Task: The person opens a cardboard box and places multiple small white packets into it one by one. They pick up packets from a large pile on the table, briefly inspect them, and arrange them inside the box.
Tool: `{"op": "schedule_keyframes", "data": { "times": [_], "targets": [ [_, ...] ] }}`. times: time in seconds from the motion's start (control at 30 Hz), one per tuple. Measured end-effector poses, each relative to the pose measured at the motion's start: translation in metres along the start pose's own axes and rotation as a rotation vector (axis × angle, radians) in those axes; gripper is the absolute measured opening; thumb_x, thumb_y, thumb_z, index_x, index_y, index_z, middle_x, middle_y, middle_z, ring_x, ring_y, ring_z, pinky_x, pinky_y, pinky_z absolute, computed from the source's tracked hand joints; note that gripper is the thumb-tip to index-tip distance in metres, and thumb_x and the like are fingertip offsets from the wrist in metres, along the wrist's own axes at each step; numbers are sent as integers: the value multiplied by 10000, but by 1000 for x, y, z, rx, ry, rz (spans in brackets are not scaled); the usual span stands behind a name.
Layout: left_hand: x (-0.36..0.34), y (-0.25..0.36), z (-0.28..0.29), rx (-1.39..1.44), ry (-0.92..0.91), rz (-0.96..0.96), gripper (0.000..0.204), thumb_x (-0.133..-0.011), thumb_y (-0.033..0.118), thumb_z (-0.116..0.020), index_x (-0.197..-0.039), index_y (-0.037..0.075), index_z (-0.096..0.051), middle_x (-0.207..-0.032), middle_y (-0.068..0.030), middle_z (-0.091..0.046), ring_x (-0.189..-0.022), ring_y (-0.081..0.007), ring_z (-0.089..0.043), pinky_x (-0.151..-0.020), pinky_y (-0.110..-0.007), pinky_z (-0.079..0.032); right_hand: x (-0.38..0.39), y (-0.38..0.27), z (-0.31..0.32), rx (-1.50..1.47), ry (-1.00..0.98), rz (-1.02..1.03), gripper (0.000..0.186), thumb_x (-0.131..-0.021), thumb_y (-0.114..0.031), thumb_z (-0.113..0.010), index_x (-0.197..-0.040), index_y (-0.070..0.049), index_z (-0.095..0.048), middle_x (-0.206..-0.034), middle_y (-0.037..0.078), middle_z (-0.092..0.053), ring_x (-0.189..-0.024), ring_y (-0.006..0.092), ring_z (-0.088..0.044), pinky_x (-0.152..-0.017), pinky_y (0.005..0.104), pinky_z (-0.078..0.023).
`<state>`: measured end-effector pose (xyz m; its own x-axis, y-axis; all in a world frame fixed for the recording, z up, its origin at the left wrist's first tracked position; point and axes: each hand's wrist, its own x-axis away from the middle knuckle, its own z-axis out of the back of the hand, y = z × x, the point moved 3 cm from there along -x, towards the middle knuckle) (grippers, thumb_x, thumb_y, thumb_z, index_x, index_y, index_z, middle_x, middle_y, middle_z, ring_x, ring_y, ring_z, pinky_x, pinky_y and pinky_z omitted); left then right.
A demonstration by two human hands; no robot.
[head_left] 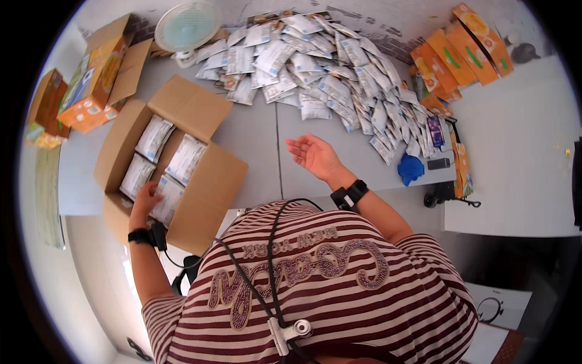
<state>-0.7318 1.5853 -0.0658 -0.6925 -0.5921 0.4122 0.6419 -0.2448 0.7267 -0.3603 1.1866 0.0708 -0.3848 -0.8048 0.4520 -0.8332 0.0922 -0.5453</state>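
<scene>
Grey table [251, 145] bears packets [309, 67]; left hand [145, 199] in carton [209, 188]; right hand [316, 159] hovers.

- Cardboard box [209, 195]: plain brown, stands open and slightly turned at the left of the frame, with flaps folded outward.
- Boxed packets [187, 159]: white with bluish print, sit in four groups, two by two, inside.
- Loose packets [327, 73]: likewise white, lie overlapping in a jumbled heap from upper centre towards centre right of the frame.
</scene>
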Motion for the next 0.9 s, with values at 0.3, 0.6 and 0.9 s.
{"op": "schedule_keyframes", "data": {
  "times": [0.3, 0.6, 0.9],
  "targets": [
    [13, 60, -3, -17, 202, -95, 393, -804, 145, -607, -1161, 10, -514, -1000, -143, -591, -902, -209, -561, -799, -305, -450, 7, -8, 20, -13, 72, 18, 246, -912, -303, -454, -906, -68, -528, -1058, 128, -601, -928, 187, -584, -775, 299, -469],
    [51, 155, -35, 257, 240, -205, 359, -855, 149, -573, -1174, -4, -508, -1025, -105, -585, -958, -174, -553, -835, -279, -432, 0, -40, 63, -138, 177, 74, 262, -890, -321, -496, -877, -62, -536, -1036, 123, -604, -888, 188, -590, -739, 288, -479],
    [106, 216, -70, 673, 125, -116, 367, -901, 219, -526, -1205, 20, -471, -1031, -82, -591, -983, -156, -550, -847, -277, -435, -18, -126, 147, -425, 341, 287, 284, -890, -273, -514, -976, -6, -471, -1016, 137, -563, -885, 229, -585, -685, 298, -494]
  ]
}}
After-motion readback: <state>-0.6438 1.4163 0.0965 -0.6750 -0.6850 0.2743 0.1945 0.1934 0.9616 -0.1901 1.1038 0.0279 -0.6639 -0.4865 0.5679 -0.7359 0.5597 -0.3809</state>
